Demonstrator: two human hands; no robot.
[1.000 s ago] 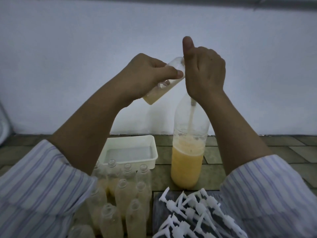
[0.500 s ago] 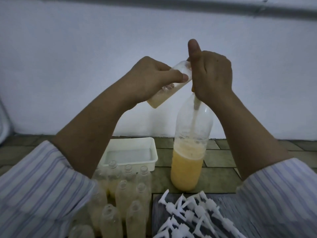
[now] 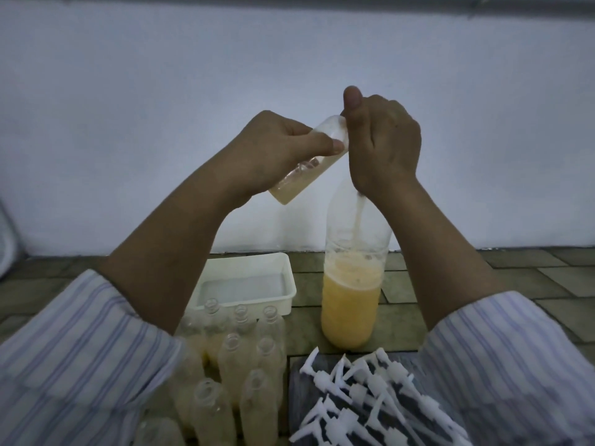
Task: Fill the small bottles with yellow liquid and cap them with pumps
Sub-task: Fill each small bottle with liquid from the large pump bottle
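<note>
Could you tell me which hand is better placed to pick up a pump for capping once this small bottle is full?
Probably the right hand: the pumps lie below its forearm, while the left hand grips the small bottle.

Bare floor (image 3: 483, 284) lies open right of the big bottle (image 3: 351, 304); the tray (image 3: 257, 281), small bottles (image 3: 238, 358) and pumps (image 3: 370, 400) crowd the near middle

Your right hand (image 3: 383, 146) covers the big bottle's (image 3: 352, 284) neck and whatever it grips there. Your left hand (image 3: 273, 149) hides the small bottle's (image 3: 306, 169) middle. The bottom edge cuts off the nearest pumps (image 3: 370, 400) and bottles (image 3: 231, 375).
</note>
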